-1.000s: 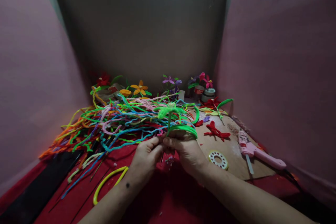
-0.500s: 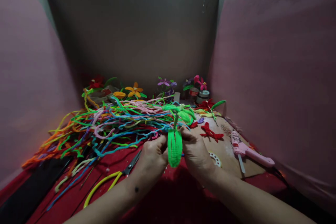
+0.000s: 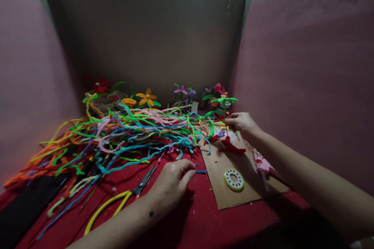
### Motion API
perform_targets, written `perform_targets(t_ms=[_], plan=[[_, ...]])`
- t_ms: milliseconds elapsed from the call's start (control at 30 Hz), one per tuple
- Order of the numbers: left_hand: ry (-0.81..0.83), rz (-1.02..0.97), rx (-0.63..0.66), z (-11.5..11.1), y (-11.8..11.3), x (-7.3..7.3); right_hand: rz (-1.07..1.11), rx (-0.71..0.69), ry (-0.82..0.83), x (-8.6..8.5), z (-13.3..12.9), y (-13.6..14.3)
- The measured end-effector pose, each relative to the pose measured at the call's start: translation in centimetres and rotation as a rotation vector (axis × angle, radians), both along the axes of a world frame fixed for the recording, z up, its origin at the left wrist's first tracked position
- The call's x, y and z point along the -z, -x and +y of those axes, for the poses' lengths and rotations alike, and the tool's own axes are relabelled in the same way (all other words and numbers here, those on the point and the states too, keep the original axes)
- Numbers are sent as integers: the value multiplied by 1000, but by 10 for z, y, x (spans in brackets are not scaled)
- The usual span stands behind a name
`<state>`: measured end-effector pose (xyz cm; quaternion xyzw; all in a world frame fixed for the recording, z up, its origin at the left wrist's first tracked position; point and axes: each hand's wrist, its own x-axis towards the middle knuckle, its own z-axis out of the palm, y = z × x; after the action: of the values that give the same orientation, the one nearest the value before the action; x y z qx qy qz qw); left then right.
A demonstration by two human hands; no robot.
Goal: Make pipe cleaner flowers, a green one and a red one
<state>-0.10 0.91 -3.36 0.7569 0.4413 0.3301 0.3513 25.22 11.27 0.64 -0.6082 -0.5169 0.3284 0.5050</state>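
Observation:
My right hand (image 3: 241, 121) reaches over the cardboard and pinches the stem of a green pipe-cleaner flower (image 3: 224, 100), whose petals spread above the fingers. My left hand (image 3: 174, 174) hovers over the red cloth (image 3: 187, 221), thumb and forefinger curved with a gap between them and nothing visible inside. Just beyond its fingertips lies a short blue piece (image 3: 200, 171). Beneath my right hand, a red pipe-cleaner shape (image 3: 233, 146) rests on the cardboard (image 3: 219, 186).
A tangled heap of coloured pipe cleaners (image 3: 140, 128) covers the left and middle. Yellow-handled scissors (image 3: 137, 190) lie beside my left wrist. A tape roll (image 3: 234, 180) and a pink glue gun (image 3: 263, 165) sit on the cardboard. Finished flowers (image 3: 147, 97) stand behind.
My right hand has moved away to the right and forward with the green flower. My left hand has come off it and now stands apart with its fingers loosened.

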Motion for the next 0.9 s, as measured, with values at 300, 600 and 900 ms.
perform_targets(t_ms=[300, 600, 900], plan=[[-22, 212, 62, 0, 7, 20, -324, 112, 311, 28, 59, -23], [-71, 317, 111, 4, 10, 33, -609, 120, 360, 37, 83, -25], [-64, 353, 130, 4, 10, 35, -681, 126, 350, 45, 86, -19]])
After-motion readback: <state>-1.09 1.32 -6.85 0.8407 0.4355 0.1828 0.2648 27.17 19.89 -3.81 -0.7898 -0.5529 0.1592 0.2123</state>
